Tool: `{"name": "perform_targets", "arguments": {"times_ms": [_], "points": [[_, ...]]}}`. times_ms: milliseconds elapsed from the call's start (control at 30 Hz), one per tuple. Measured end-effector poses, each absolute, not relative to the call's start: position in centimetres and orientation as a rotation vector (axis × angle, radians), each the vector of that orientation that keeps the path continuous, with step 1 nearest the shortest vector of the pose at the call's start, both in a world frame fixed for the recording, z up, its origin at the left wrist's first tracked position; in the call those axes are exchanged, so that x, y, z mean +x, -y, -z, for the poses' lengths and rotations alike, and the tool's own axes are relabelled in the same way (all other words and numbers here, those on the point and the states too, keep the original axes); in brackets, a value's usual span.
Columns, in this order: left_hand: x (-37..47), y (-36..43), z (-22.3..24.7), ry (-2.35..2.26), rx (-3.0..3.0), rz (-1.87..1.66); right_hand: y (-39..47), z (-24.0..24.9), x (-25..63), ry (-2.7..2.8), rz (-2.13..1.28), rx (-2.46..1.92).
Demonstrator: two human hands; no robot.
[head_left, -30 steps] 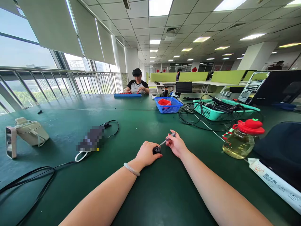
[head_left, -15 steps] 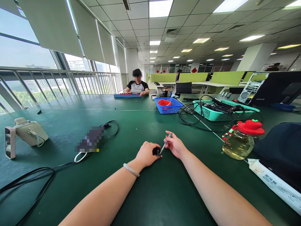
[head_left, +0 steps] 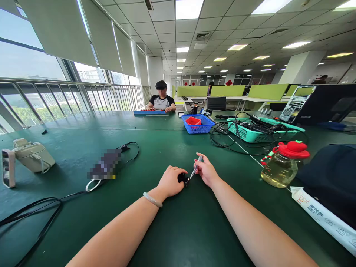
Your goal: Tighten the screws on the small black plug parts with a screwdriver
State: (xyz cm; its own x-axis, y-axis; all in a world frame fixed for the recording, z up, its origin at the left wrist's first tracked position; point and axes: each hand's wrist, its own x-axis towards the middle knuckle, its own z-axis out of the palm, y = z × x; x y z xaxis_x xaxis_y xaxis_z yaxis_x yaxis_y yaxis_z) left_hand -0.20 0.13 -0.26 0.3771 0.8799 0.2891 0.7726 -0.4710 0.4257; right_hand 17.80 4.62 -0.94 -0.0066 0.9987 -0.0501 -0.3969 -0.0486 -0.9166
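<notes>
Near the middle of the green table [head_left: 178, 230], my left hand [head_left: 171, 181] is closed round a small black object [head_left: 183, 178], with a pale bangle on the wrist. My right hand [head_left: 205, 170] pinches a thin silver screwdriver-like tool [head_left: 196, 167], held at a slant. Its tip points down and left and meets the right side of the black object, though the exact contact is too small to make out. Part of the black object is hidden by my left fingers.
Ahead are a blue basket [head_left: 198, 128] and a teal basket [head_left: 250, 137] of cables. A glass bottle [head_left: 280, 170] with a red lid stands right, beside a dark cap [head_left: 330, 167]. Left lie a beige bag [head_left: 35, 157] and black cables [head_left: 41, 202]. Across sits a person [head_left: 161, 101].
My left hand and the black object have shifted slightly left, and the object is turned a little. The tool stays in my right hand at its side. The whole view has moved slightly.
</notes>
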Motion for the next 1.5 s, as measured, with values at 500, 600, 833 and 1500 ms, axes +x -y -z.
{"name": "perform_targets", "arguments": {"times_ms": [500, 600, 833, 1500], "points": [[0.1, 0.2, 0.0, -1.539, 2.323, -0.680, -5.3, 1.4, 18.5, 0.730, -1.224, -0.901], [0.1, 0.6, 0.1, -1.430, 2.392, -0.601, -5.7, 1.6, 19.0, 0.638, -1.208, -0.881], [1.6, 2.7, -0.6, -1.261, 2.523, -0.555, -5.9, 1.8, 19.4, 0.552, -1.219, -0.855], [-18.7, 11.0, -2.1, -1.879, 2.445, -0.338, -5.1, 1.4, 19.3, 0.558, -1.252, -0.857]]}}
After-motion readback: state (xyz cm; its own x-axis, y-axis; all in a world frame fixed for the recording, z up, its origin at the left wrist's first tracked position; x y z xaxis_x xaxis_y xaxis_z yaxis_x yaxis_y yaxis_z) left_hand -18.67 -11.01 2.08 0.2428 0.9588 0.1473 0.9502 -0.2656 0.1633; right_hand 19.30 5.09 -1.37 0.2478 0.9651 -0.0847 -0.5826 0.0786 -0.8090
